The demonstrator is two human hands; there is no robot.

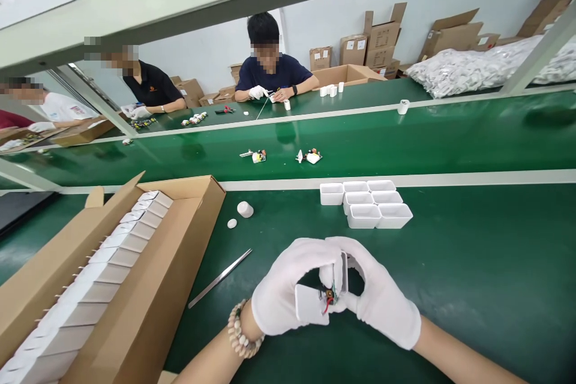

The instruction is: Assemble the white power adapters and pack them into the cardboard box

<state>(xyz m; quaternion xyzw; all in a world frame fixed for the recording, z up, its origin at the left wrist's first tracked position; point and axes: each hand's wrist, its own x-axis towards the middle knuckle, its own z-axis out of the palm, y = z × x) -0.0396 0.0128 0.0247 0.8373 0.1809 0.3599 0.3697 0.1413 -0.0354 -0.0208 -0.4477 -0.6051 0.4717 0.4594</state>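
Both gloved hands meet over the green table, fingers bent around the parts of a small white plastic device. My left hand grips a white plastic cover with a small circuit board and a red wire at its edge. Pinched in my right hand is a white plastic case, standing on edge against the board. The fingers partly hide where board and case meet. Metal tweezers lie left of my left hand. Beyond my hands stand several open white cases in a cluster.
A long cardboard box at left holds a row of white adapters. A white roll and a white disc lie near it. Two circuit assemblies rest on the green belt. Co-workers sit across it.
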